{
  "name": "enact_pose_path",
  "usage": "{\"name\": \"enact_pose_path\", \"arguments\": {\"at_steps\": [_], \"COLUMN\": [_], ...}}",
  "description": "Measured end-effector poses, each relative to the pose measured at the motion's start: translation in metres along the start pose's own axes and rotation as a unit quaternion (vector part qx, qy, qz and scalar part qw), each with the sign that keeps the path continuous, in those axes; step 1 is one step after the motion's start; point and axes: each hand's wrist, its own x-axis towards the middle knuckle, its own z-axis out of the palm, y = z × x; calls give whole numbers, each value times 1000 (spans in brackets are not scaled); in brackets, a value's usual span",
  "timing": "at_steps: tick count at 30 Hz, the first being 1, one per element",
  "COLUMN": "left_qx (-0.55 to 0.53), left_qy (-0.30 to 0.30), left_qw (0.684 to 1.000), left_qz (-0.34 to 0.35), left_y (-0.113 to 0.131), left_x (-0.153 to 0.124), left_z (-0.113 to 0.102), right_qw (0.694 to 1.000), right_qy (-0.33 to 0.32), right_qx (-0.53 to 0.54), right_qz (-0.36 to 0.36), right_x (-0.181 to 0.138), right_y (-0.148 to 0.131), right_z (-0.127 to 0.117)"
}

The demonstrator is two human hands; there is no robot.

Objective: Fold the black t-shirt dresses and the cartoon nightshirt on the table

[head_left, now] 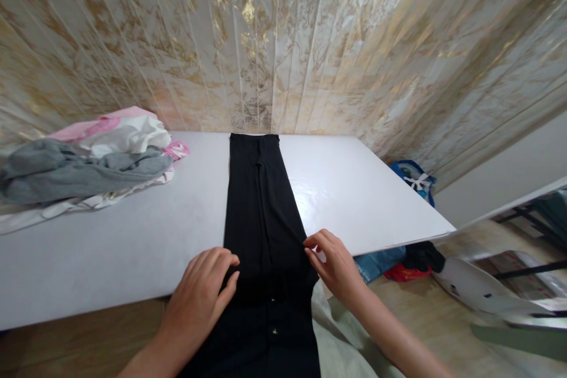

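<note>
A long black garment (261,207) lies stretched away from me over the white table, narrower at its far end, with a crease down the middle; its exact kind I cannot tell. My left hand (204,283) pinches its left edge near the table's front. Opposite, my right hand (330,257) has thumb and fingertips closed on the right edge. Nearer to me is black cloth with shiny buttons (274,331); whether it belongs to the same garment or to my clothing is unclear.
Pink, white and grey clothes (93,159) are heaped on the left of the white table (354,189). Patterned curtain-like covering (266,41) rises behind it. Bags (414,180) stand past the right edge, and a pale chair (478,289) is on the right.
</note>
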Motion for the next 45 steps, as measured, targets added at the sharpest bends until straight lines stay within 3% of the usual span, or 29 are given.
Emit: {"name": "enact_pose_path", "arguments": {"at_steps": [4, 10, 13, 17, 21, 24, 31, 37, 39, 42, 45], "left_qx": [-65, -87, -79, -12, 37, 37, -24, -82, -96, -92, -52], "left_qy": [-73, -89, -78, -56, -57, -47, -60, -157, -176, -176, -135], "left_qw": [994, 992, 993, 995, 995, 996, 998, 984, 980, 980, 988], "left_qz": [45, 0, -37, -79, -75, -68, -17, 6, 6, -8, -49], "left_y": [14, 21, 26, 38, 49, 53, 48, 43, 43, 35, 17], "left_x": [8, 10, 12, 20, 27, 27, 13, 7, 6, 6, 7], "left_z": [13, 22, 22, 26, 32, 37, 41, 25, 17, 3, -8], "right_qw": [999, 997, 995, 961, 938, 929, 938, 963, 974, 971, 978], "right_qy": [-47, -44, -44, -17, 19, -1, -67, -14, -50, -156, -153], "right_qx": [14, -48, 60, 244, 315, 336, 295, 237, 207, 179, 137], "right_qz": [-1, 42, 67, 132, 142, 157, 169, 126, 80, 23, 32], "right_x": [-4, 0, 4, 8, 8, 6, 5, 4, 2, -1, 4], "right_y": [-31, -56, -50, -36, -30, -30, -24, -37, -48, -58, -48], "right_z": [12, 38, 34, 24, 23, 28, 27, 15, 13, 10, 5]}}
